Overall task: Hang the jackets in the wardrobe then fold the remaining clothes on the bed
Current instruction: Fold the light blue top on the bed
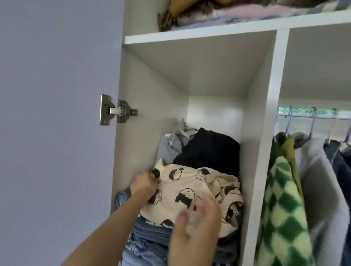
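the left hand [144, 184] pinches the cream printed shirt [193, 192] atop jeans [147, 246] in the wardrobe [271, 128]; the right hand [194, 222] is blurred, its grip cannot be told.

R hand [193, 222]: motion blur.

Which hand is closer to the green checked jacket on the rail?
Right. The right hand is before the cream printed top, across the divider from the green checked jacket; the left hand grips that top's far left edge.
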`<state>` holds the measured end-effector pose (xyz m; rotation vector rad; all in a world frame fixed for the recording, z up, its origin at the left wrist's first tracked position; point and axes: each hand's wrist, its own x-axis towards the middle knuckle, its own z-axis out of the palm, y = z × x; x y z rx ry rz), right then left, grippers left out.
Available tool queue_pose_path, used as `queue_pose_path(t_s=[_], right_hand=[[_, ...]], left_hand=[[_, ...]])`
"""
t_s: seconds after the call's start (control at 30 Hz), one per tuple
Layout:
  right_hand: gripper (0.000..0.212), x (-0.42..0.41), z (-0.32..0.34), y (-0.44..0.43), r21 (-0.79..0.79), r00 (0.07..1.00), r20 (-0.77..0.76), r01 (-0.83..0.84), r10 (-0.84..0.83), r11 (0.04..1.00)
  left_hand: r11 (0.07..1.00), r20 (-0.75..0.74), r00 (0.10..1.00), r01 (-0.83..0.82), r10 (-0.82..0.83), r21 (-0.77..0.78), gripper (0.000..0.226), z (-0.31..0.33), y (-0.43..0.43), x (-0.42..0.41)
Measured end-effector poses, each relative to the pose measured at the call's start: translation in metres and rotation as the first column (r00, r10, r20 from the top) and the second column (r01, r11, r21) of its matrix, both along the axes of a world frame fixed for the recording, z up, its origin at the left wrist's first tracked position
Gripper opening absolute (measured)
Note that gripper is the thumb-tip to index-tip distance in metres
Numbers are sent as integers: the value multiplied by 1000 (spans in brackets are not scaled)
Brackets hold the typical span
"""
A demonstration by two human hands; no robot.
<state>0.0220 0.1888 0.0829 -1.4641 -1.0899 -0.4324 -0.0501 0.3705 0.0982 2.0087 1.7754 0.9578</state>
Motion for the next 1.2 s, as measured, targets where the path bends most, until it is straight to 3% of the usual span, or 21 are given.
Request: queue_pose_path(t_s=[0.03,0.07,0.13,0.17,0.23,0.3,0.47,0.57,0.63,0.67,0.7,0.73,0.8,0.87,0.9,0.97,1.03,1.1,1.13,1.17,1.2], right_hand=[[48,1,0,5,-123,961,-141,-257,240,959],[51,6,1,19,-114,949,-194,-275,250,955],[54,23,-2,35,-393,970,-200,-205,134,897],[58,33,-5,48,-491,970,-224,-195,93,849],[63,44,-4,53,-591,946,-316,-252,68,766],[63,42,-8,63,-612,937,-340,-283,78,738],[60,47,-2,62,-786,983,-171,-178,69,591],[60,41,18,53,-833,995,-83,-98,52,544],[61,27,22,39,-723,996,32,-32,79,690],[57,9,20,29,-623,974,60,-133,216,771],[51,-10,15,16,-548,917,49,-307,397,778],[43,-26,10,2,-517,803,-6,-512,596,686],[27,-68,1,-23,-483,432,-211,-826,877,291],[19,-115,-15,-40,-450,128,-330,-892,935,-37],[19,-120,-19,-42,-437,95,-331,-897,939,-63],[25,-163,-36,-63,-467,-120,-342,-839,932,-279],[23,-223,-55,-108,-561,-324,-398,-654,858,-507],[22,-276,-75,-163,-662,-453,-375,-479,809,-576],[26,-291,-83,-180,-722,-509,-329,-407,795,-560],[29,-333,-96,-246,-757,-635,-377,-208,674,-619],[32,-345,-104,-258,-779,-652,-382,-154,655,-607]], left_hand=[[997,-16,1000,-12,13,70,36,1,-5,1],[984,-48,999,-13,22,179,36,1,-8,2],[914,-210,974,160,-85,373,43,-7,-14,5],[885,-303,933,300,-194,356,47,-19,-8,0],[891,-371,859,429,-353,147,50,-29,-5,-2],[915,-410,836,404,-365,9,51,-32,8,-6],[950,-566,782,313,-260,-4,54,-39,-3,-6],[925,-461,822,379,-334,6,55,-61,-50,-33],[860,-238,832,510,-501,-24,67,-82,-97,-62],[857,-110,851,515,-514,-24,78,-90,-129,-87],[858,-38,857,513,-514,-41,85,-95,-160,-111],[870,-6,871,492,-492,-37,84,-101,-183,-131],[944,71,946,321,-316,-74,80,-113,-234,-174],[987,104,993,71,-57,-143,90,-128,-289,-217],[984,64,997,57,-46,-170,98,-129,-295,-231],[956,-1,982,-186,191,-228,111,-147,-349,-270],[881,-38,905,-422,424,-214,105,-173,-426,-304],[753,-101,796,-599,597,-272,89,-189,-505,-327],[702,-94,763,-630,640,-331,75,-196,-526,-337],[533,-118,607,-761,786,-369,60,-210,-611,-338],[487,-132,558,-798,819,-354,52,-218,-629,-344]])
